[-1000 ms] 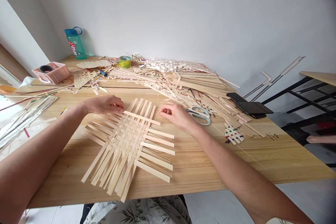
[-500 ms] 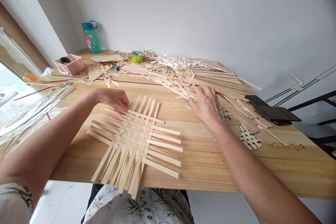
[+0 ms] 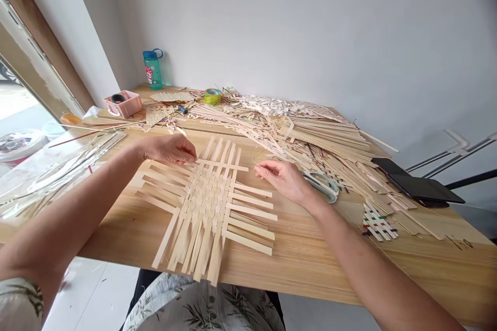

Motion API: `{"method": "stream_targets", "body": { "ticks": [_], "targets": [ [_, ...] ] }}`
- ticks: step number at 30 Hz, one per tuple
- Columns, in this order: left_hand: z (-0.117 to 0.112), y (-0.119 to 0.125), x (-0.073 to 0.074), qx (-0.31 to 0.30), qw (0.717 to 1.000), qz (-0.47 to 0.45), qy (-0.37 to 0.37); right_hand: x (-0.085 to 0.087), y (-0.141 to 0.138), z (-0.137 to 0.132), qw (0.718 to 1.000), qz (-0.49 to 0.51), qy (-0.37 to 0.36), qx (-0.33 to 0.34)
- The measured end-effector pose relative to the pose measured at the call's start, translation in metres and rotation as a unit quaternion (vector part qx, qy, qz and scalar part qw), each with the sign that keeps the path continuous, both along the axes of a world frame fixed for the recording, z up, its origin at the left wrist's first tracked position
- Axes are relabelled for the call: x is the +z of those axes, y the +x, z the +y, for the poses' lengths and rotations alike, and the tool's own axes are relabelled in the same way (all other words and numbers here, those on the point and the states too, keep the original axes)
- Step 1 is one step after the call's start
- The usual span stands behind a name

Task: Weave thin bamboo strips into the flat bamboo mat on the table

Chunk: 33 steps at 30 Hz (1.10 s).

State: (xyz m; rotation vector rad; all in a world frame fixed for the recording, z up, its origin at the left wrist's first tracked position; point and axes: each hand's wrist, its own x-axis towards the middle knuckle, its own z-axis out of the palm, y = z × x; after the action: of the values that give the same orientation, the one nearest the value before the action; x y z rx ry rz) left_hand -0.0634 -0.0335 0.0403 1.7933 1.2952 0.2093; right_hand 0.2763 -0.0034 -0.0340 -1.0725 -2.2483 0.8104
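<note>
Left hand (image 3: 170,148) rests open on bamboo weave (image 3: 205,201), right hand (image 3: 281,178) half-curled; bottle label (image 3: 148,75) illegible.

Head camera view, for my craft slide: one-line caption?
Left hand rests on a flat weave of pale strips, right hand beside it.

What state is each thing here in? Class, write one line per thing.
Strip weave: unfinished, loose ends on every side.
Left hand: fingertips on its upper strips.
Right hand: raised beside it, fingers curled.
Scissors: lying by right hand, blades hidden.
Water bottle: upright, capped.
Black tablet: flat, screen dark.
</note>
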Motion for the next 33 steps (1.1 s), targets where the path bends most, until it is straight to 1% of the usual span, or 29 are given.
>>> {"method": "stream_targets", "body": {
  "ticks": [4, 7, 9, 11, 13, 15, 17, 19, 21, 23, 26, 27, 29, 31, 33],
  "targets": [
    [-0.011, 0.003, -0.013, 0.023, 1.000, -0.011, 0.011, 0.006, 0.000, 0.005, 0.998, -0.024, -0.049, 0.038],
    [-0.013, 0.011, -0.024, 0.029, 0.999, -0.015, 0.007, 0.017, -0.008, 0.007, 0.993, -0.061, -0.083, 0.058],
    [-0.012, 0.014, -0.027, 0.031, 0.999, -0.019, 0.002, 0.026, -0.017, 0.008, 0.989, -0.093, -0.107, 0.048],
    [-0.011, 0.016, -0.030, 0.031, 0.999, -0.019, -0.003, 0.033, -0.026, 0.009, 0.984, -0.115, -0.135, 0.023],
    [-0.010, 0.015, -0.031, 0.027, 0.999, -0.021, -0.007, 0.038, -0.034, 0.010, 0.980, -0.110, -0.166, 0.004],
    [-0.009, 0.014, -0.034, 0.022, 0.999, -0.029, -0.011, 0.038, -0.040, 0.011, 0.975, -0.073, -0.208, -0.002],
    [-0.008, 0.013, -0.037, 0.021, 0.999, -0.031, -0.006, 0.036, -0.047, 0.012, 0.966, -0.005, -0.258, -0.004],
    [-0.007, 0.012, -0.040, 0.027, 0.999, -0.026, 0.002, 0.031, -0.053, 0.013, 0.951, 0.074, -0.300, -0.020],
    [-0.006, 0.010, -0.042, 0.045, 0.998, -0.041, 0.004, 0.027, -0.059, 0.013, 0.935, 0.139, -0.324, -0.040],
    [-0.003, 0.008, -0.042, 0.075, 0.993, -0.088, 0.010, 0.024, -0.065, 0.013, 0.922, 0.180, -0.337, -0.059],
    [0.000, 0.005, -0.044, 0.136, 0.974, -0.182, 0.019, 0.021, -0.071, 0.012, 0.909, 0.214, -0.346, -0.084],
    [0.001, 0.005, -0.044, 0.154, 0.965, -0.213, 0.009, 0.021, -0.072, 0.011, 0.905, 0.223, -0.351, -0.091],
    [0.001, 0.006, -0.046, 0.173, 0.947, -0.268, -0.033, 0.020, -0.074, 0.009, 0.890, 0.239, -0.374, -0.104],
    [0.000, 0.008, -0.048, 0.175, 0.931, -0.309, -0.081, 0.019, -0.075, 0.008, 0.868, 0.255, -0.412, -0.111],
    [-0.002, 0.010, -0.048, 0.171, 0.921, -0.333, -0.107, 0.018, -0.075, 0.007, 0.842, 0.274, -0.453, -0.102]
  ]
}}
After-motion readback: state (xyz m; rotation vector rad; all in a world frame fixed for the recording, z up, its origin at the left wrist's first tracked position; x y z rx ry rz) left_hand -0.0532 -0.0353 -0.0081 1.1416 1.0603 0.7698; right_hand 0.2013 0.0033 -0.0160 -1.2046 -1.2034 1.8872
